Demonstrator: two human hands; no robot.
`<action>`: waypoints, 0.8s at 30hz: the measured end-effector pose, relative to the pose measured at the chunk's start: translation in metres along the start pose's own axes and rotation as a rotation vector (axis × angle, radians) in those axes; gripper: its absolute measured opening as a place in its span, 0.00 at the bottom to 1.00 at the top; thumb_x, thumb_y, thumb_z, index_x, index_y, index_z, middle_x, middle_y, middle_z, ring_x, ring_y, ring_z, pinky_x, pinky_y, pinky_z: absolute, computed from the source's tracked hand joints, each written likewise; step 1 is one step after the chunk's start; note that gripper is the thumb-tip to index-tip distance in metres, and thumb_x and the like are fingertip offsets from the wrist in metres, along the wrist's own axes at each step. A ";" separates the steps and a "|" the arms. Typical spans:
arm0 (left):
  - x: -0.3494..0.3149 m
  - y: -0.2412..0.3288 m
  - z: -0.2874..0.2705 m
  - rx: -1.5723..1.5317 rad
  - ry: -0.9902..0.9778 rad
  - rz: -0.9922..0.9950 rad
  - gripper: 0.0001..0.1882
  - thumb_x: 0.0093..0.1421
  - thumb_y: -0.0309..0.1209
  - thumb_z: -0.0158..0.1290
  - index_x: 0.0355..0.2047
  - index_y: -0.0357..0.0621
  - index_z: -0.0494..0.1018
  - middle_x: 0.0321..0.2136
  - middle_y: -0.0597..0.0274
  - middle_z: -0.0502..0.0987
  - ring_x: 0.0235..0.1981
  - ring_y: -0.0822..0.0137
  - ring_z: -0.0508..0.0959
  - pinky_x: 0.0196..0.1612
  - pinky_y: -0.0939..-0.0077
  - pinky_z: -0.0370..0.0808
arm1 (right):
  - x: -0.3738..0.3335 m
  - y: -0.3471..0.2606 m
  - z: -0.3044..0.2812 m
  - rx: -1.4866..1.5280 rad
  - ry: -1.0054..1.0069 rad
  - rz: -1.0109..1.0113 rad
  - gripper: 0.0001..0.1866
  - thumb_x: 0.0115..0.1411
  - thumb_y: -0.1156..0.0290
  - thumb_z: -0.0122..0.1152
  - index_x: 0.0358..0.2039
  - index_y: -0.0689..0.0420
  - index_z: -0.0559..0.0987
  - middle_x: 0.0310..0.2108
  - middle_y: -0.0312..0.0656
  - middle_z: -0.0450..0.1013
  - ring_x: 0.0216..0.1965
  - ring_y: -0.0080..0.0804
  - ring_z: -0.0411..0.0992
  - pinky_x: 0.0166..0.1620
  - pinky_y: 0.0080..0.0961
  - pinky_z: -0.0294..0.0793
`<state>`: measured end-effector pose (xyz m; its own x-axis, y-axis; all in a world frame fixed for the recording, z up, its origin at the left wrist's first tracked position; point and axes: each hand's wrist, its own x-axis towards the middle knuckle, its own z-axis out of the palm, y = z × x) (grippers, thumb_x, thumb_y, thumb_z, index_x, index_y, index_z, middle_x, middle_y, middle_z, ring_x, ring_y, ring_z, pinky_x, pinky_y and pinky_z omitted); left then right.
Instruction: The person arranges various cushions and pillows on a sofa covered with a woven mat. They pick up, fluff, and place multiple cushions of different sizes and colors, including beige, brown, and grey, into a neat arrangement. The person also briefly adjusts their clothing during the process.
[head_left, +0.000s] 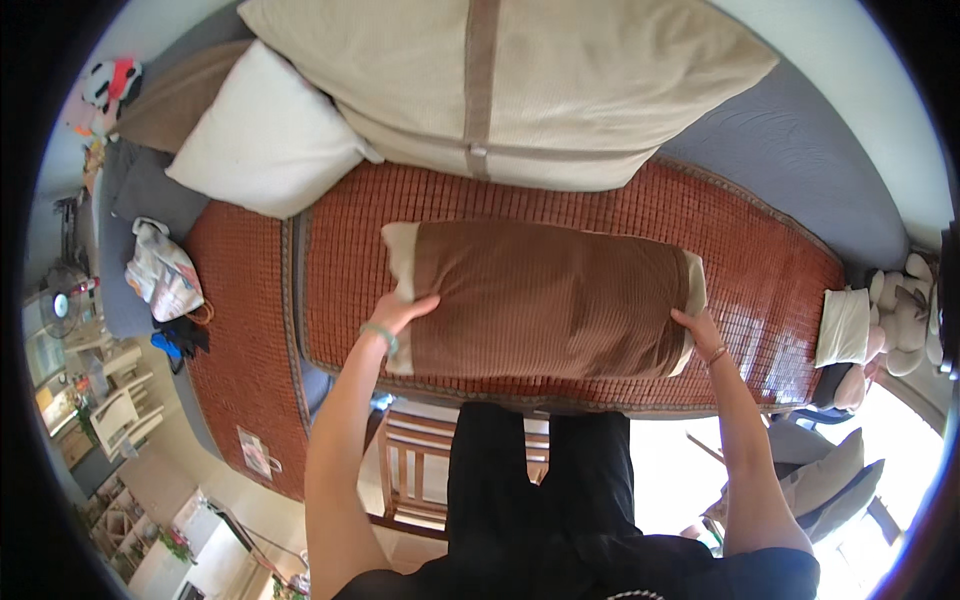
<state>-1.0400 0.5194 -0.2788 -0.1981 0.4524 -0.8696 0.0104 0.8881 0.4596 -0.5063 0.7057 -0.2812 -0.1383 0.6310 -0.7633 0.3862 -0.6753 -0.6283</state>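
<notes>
A long brown cushion [545,300] with cream ends stretches between my two hands, over the seat of a sofa. My left hand [400,314] grips its left end, the thumb lying on top of the brown cloth and the other fingers hidden beneath. At the opposite end, my right hand [695,327] holds the near corner by the cream edge, thumb uppermost. Beneath the cushion lies a reddish-brown tile-patterned mat [760,290], which covers the seat.
Against the grey backrest [790,150] lean a large beige cushion [590,90] and a white cushion [270,135]. A plastic bag [163,272] rests at the left; plush toys [900,310] sit at the right end. A wooden chair [410,455] stands near my legs.
</notes>
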 end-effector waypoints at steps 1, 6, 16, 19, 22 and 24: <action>-0.029 0.011 -0.008 -0.058 -0.006 0.066 0.39 0.44 0.48 0.68 0.48 0.30 0.72 0.47 0.48 0.75 0.49 0.59 0.74 0.55 0.67 0.67 | -0.017 -0.018 -0.002 -0.075 0.049 0.000 0.30 0.53 0.65 0.68 0.51 0.69 0.69 0.46 0.46 0.72 0.46 0.35 0.71 0.50 0.32 0.72; -0.141 0.061 -0.076 -0.079 0.228 0.392 0.27 0.47 0.29 0.66 0.47 0.32 0.73 0.44 0.54 0.77 0.45 0.65 0.76 0.49 0.71 0.72 | -0.079 -0.102 -0.020 -0.485 0.154 -0.243 0.14 0.58 0.68 0.63 0.37 0.66 0.77 0.26 0.41 0.76 0.23 0.26 0.71 0.28 0.24 0.73; -0.204 0.274 -0.200 0.193 0.765 0.604 0.23 0.58 0.44 0.57 0.36 0.31 0.73 0.28 0.56 0.80 0.21 0.67 0.79 0.23 0.78 0.74 | -0.125 -0.356 -0.047 -0.908 0.494 -1.058 0.23 0.63 0.78 0.51 0.59 0.62 0.66 0.39 0.46 0.72 0.38 0.31 0.75 0.38 0.25 0.80; -0.195 0.342 -0.202 -0.152 0.718 0.856 0.32 0.58 0.47 0.56 0.42 0.21 0.66 0.29 0.48 0.78 0.28 0.60 0.82 0.27 0.74 0.80 | -0.091 -0.419 -0.030 -0.615 0.433 -1.259 0.23 0.63 0.78 0.51 0.59 0.62 0.64 0.46 0.50 0.69 0.46 0.36 0.72 0.45 0.28 0.80; -0.156 0.395 -0.245 -0.200 0.638 1.137 0.38 0.57 0.48 0.58 0.46 0.18 0.60 0.33 0.41 0.76 0.35 0.55 0.82 0.34 0.70 0.82 | -0.058 -0.470 -0.012 -0.379 0.457 -1.303 0.21 0.64 0.68 0.53 0.55 0.63 0.68 0.48 0.48 0.70 0.48 0.37 0.71 0.46 0.30 0.79; -0.138 0.426 -0.252 -0.248 0.699 1.130 0.39 0.56 0.49 0.59 0.45 0.17 0.60 0.37 0.36 0.74 0.36 0.55 0.82 0.36 0.70 0.82 | -0.019 -0.496 -0.021 -0.468 0.603 -1.297 0.24 0.60 0.67 0.60 0.56 0.58 0.68 0.45 0.50 0.72 0.45 0.40 0.74 0.43 0.31 0.78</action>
<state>-1.2551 0.8148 0.0825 -0.6530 0.7176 0.2421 0.3372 -0.0107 0.9414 -0.6764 1.0368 0.0481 -0.2622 0.8150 0.5167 0.5578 0.5650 -0.6080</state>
